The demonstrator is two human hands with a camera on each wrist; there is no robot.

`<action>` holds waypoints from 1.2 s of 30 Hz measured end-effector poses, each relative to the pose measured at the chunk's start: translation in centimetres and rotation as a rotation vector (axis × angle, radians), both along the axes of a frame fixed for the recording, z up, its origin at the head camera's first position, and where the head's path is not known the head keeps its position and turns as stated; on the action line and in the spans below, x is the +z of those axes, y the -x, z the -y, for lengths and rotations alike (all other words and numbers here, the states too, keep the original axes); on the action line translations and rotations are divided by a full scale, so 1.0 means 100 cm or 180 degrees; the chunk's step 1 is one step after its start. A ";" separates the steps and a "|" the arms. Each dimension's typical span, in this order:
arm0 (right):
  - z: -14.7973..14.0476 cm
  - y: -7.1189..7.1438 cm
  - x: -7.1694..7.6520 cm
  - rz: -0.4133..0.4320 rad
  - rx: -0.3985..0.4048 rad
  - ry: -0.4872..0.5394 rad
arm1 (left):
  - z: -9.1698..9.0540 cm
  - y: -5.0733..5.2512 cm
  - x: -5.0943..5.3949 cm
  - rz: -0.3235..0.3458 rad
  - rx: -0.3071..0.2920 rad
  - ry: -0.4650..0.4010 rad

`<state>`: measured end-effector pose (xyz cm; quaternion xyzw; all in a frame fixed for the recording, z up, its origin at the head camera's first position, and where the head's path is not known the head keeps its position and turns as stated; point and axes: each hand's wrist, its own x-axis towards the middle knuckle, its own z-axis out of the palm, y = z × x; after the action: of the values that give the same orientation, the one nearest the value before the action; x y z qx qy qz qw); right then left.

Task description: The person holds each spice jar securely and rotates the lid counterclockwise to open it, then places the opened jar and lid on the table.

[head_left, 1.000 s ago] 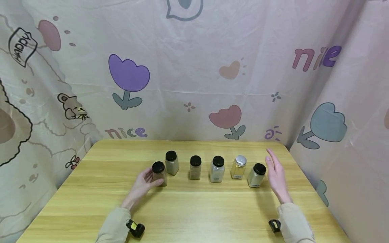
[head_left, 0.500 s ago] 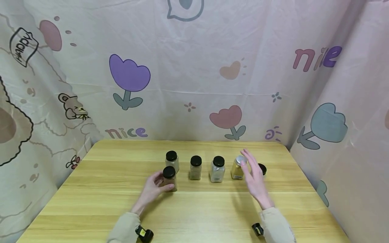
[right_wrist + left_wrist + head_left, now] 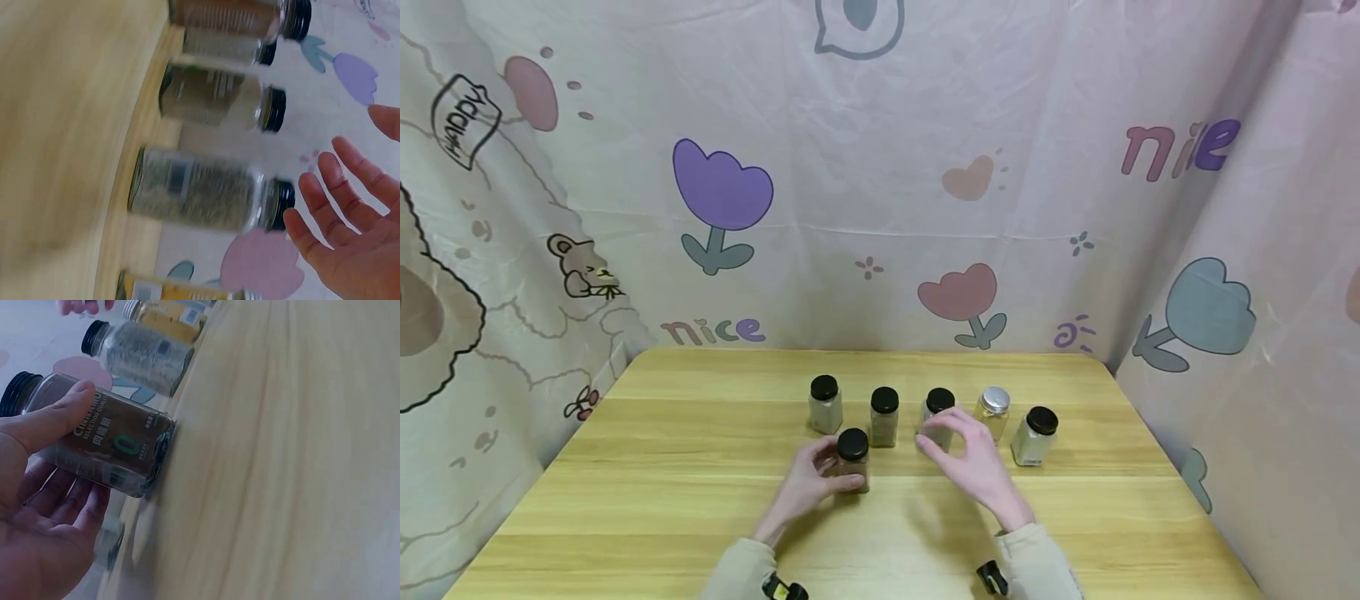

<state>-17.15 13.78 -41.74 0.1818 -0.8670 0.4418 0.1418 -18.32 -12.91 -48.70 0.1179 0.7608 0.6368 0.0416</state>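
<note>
My left hand (image 3: 801, 490) grips a square glass spice jar (image 3: 853, 447) with a black lid. In the left wrist view its brown cinnamon label (image 3: 119, 434) faces up under the thumb. Whether the jar's base touches the table, I cannot tell. My right hand (image 3: 973, 467) is held in the air with fingers parted and relaxed, holding nothing. In the head view it partly covers a black-lidded jar of pale flakes (image 3: 940, 402). The right wrist view shows its fingers (image 3: 337, 187) apart from that jar's lid (image 3: 283, 204).
Behind the cinnamon jar stand a greyish jar (image 3: 826, 407) and a brownish jar (image 3: 884, 419), both black-lidded. Right of the flakes jar are a yellow jar with a silver lid (image 3: 995, 402) and a pale-filled jar (image 3: 1033, 437). A printed curtain (image 3: 850, 192) hangs behind the wooden table (image 3: 662, 467).
My left hand has carried the cinnamon jar right and toward me, away from the greyish jar. My right hand has swept left from beyond the rightmost jar to in front of the flakes jar.
</note>
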 end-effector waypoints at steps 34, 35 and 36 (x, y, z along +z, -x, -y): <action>0.057 -0.006 -0.021 -0.0670 0.0096 -0.0333 | -0.033 -0.006 -0.002 -0.0007 -0.0379 -0.0028; 0.057 -0.006 -0.022 -0.0697 0.0087 -0.0344 | -0.033 -0.006 -0.002 -0.0009 -0.0378 -0.0020; 0.057 -0.006 -0.022 -0.0714 0.0076 -0.0350 | -0.033 -0.006 -0.002 -0.0008 -0.0378 -0.0019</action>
<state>-16.50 8.06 -43.95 0.2478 -0.8663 0.3722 0.2225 -17.71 -9.61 -48.91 0.1638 0.7506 0.6354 0.0780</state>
